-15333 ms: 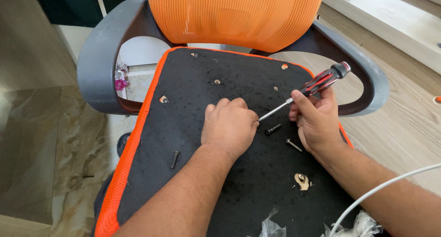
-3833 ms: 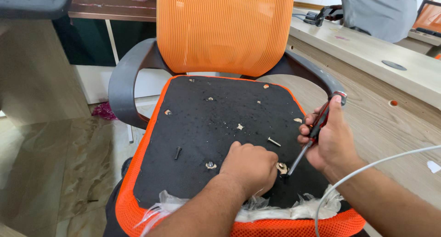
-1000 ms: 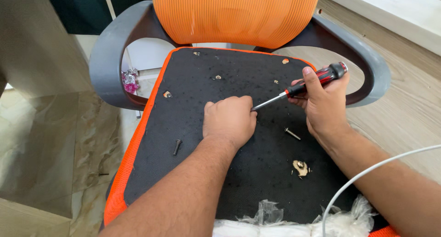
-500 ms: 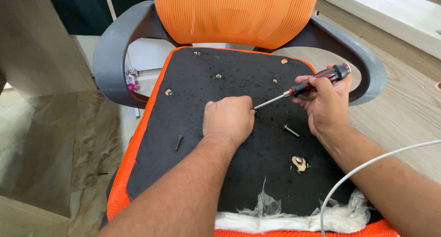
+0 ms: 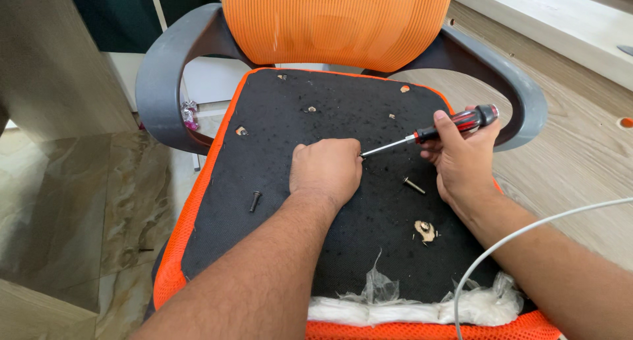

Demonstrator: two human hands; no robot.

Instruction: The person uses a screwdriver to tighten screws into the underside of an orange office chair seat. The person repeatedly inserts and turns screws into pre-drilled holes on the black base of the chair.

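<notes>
A red-and-black screwdriver [image 5: 435, 130] is clamped in the right hand [image 5: 461, 162] – its tip met at nine o'clock by the left hand [image 5: 326, 172], closed on the black seat underside [image 5: 277, 155] – so a steady, aligned turn seems called for.

Seat [image 5: 277, 201]: lying before the backrest [image 5: 336, 24], between armrests.
Left hand [image 5: 325, 172]: resting mid-seat.
Screwdriver [image 5: 428, 134]: lying in the right hand [image 5: 461, 162], tip meeting the left hand.
Bolt [image 5: 254, 200]: lying left of the left hand.
Screw [image 5: 414, 185]: lying between the hands.
</notes>
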